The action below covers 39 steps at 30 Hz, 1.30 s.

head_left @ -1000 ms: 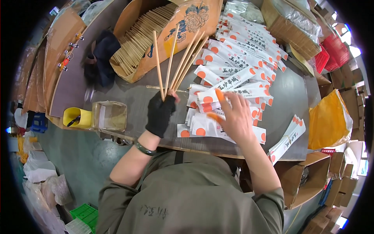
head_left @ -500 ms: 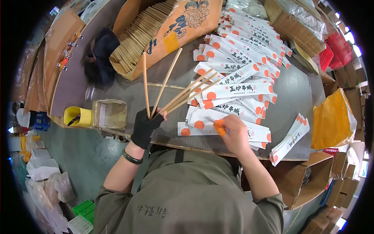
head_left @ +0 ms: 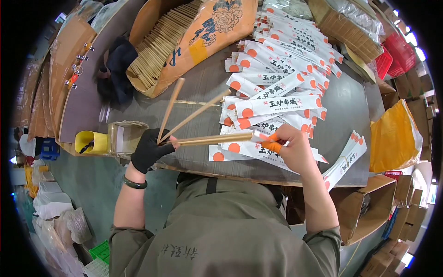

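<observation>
My left hand [head_left: 150, 150], in a black fingerless glove, is closed round the lower ends of several wooden chopsticks [head_left: 196, 112]. Two of them fan upward, while a bunch points right, nearly level. My right hand [head_left: 295, 150], with orange covers on its fingertips, pinches a white paper chopstick sleeve [head_left: 259, 136]. The sleeve's mouth meets the tips of the level chopsticks; I cannot tell how far in they reach. Under and beyond the right hand, a spread pile of white sleeves with orange dots [head_left: 279, 104] covers part of the table.
An open paper-wrapped bundle of chopsticks [head_left: 164, 44] lies at the back left, beside a dark cloth [head_left: 121, 69]. A yellow cup [head_left: 91, 142] and a small box [head_left: 128, 138] stand left. A bundle of sleeves [head_left: 345, 161] lies right, above an open carton [head_left: 369, 207].
The level chopsticks have swung down from a slant and drawn together. My right hand has lifted a sleeve from the pile to their tips. My left hand has shifted slightly left.
</observation>
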Available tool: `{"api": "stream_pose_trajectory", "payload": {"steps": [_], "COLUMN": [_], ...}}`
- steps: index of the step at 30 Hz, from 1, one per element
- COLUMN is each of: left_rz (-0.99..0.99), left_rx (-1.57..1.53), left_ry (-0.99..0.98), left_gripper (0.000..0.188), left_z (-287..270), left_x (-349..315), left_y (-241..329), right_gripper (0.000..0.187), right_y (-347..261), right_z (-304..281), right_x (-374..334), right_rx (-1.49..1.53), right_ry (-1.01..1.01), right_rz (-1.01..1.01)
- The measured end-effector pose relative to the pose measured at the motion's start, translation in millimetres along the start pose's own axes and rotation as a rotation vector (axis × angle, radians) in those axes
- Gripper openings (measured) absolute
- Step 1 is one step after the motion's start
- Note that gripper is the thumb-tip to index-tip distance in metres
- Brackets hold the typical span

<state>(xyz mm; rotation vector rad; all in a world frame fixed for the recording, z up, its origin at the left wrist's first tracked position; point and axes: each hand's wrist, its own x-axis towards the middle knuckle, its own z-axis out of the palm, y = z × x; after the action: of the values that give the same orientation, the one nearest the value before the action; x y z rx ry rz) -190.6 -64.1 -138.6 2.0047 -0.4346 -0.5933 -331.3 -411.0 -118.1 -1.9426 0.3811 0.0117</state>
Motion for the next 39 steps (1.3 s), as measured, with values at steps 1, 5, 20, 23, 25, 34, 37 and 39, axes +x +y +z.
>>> {"api": "stream_pose_trajectory", "payload": {"steps": [1,5,20,23,25,34,37,39], "left_rz": [-0.025,0.166,0.092,0.015,0.001,-0.021,0.064,0.090], "left_rx": [0.028,-0.302,-0.187,-0.371,-0.414,-0.309,-0.108,-0.070], "left_ry": [-0.059,-0.044,0.461,0.360,0.314,0.097,0.097,0.077], "left_gripper": [0.019,0.029,0.023,0.026,0.027,0.021,0.024,0.023], "left_z": [-2,38,80,74,67,39,28,24], "left_x": [2,23,53,36,23,-6,-15,-19], "left_y": [0,17,-29,-22,-18,-21,-21,-17], "right_gripper": [0.018,0.017,0.024,0.021,0.020,0.015,0.015,0.016], "right_y": [4,-1,39,43,39,38,24,7], "right_z": [0,27,60,58,57,45,35,27], "right_x": [-1,11,-19,-21,-22,-14,-10,-6], "right_rx": [-0.201,-0.567,-0.865,-0.728,-0.684,-0.516,-0.413,-0.147], "right_ry": [0.005,0.135,0.053,0.111,0.099,0.076,0.027,0.111], "right_rz": [-0.228,-0.795,-0.795,-0.769,-0.735,-0.553,-0.509,-0.186]}}
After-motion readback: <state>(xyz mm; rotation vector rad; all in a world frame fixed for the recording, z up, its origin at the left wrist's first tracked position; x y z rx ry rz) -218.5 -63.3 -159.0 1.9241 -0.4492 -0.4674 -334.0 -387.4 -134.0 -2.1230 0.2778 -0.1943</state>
